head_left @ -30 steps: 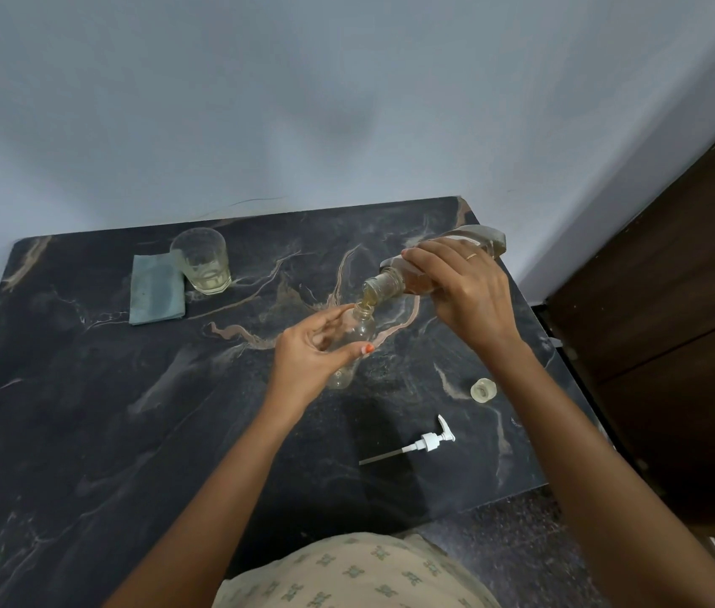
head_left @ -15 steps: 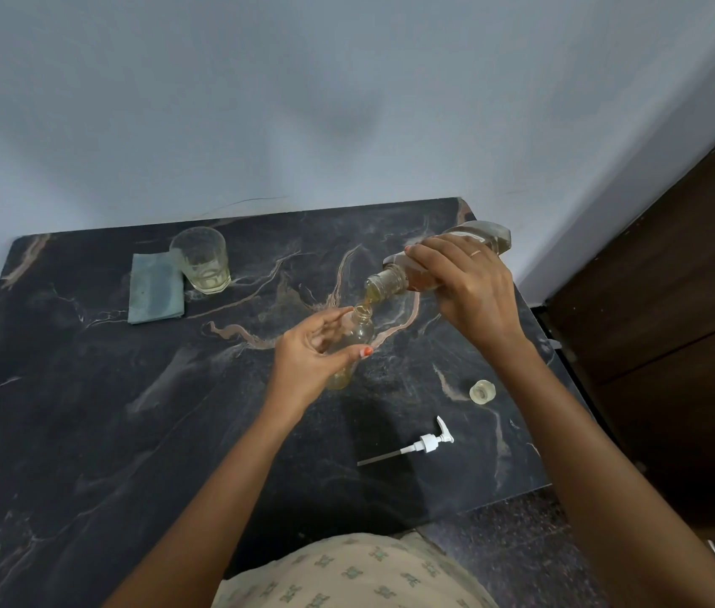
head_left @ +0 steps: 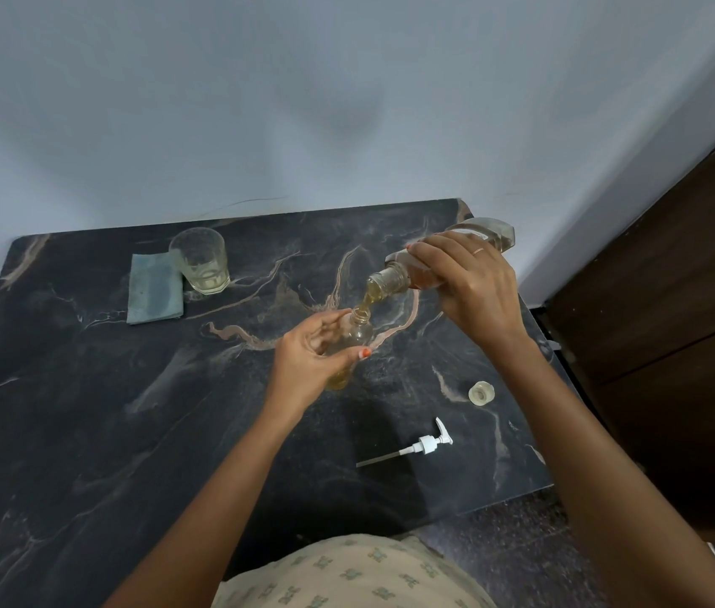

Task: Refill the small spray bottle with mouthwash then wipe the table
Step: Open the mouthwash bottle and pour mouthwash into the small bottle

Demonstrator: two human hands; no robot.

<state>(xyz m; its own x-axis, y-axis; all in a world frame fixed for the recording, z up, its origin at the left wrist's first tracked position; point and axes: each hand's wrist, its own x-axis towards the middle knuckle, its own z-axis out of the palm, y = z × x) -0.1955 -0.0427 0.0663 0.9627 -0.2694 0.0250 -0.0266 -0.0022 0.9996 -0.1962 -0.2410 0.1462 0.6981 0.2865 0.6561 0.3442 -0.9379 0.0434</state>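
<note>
My right hand (head_left: 472, 287) is wrapped round the mouthwash bottle (head_left: 443, 256), now tipped further so a stream runs into the small spray bottle (head_left: 353, 340) at table (head_left: 84, 410) centre. My left hand (head_left: 307, 362) pinches it upright. Level rising; pump (head_left: 423, 445) and cloth (head_left: 154, 287) wait.

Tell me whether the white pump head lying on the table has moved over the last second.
No. The white pump head lies in the same spot, just below the small cap, near the table's front right edge.
</note>
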